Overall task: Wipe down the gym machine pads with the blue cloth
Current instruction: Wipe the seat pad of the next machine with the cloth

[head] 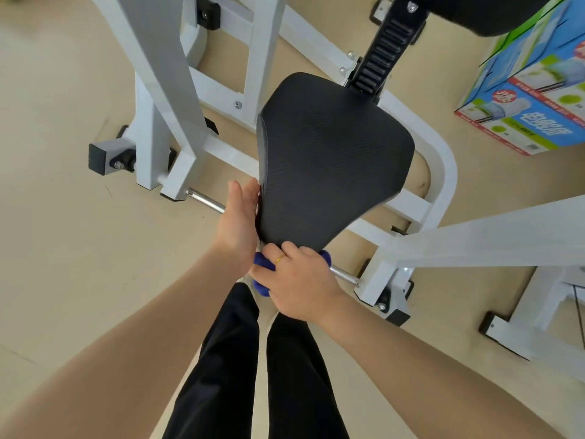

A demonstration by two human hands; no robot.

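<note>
A black textured seat pad of a white gym machine fills the middle of the head view. My left hand lies flat against the pad's left side edge, fingers together and extended, holding nothing. My right hand, with a gold ring, is closed on a bunched blue cloth and presses it against the pad's near narrow tip. Most of the cloth is hidden under the hand. A second black pad shows at the top right, above a ribbed black adjuster post.
The white machine frame surrounds the seat, with a white bar crossing on the right and chrome pegs low down. A printed cardboard box stands at the right on the beige floor. My legs in black trousers are below.
</note>
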